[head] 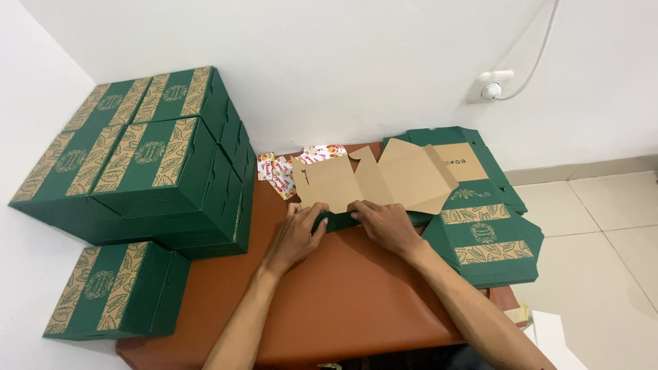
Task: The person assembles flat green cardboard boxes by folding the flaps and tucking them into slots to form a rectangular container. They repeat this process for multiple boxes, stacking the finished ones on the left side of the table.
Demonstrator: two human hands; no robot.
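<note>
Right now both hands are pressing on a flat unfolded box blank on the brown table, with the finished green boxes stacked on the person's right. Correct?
Not quite. The head view shows the finished green boxes stacked on the person's left, not right. The rest holds: left hand and right hand press on the unfolded box blank on the brown table.

Both hands press a flat box blank (373, 179) (kraft side up) on the table (343, 294).

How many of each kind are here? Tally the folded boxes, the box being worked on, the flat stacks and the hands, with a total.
Folded green boxes with tops showing: 5
Unfolded box blank under the left hand and right hand, at: 1
Stack of flat blanks: 1
Hands: 2
Total: 9
</note>
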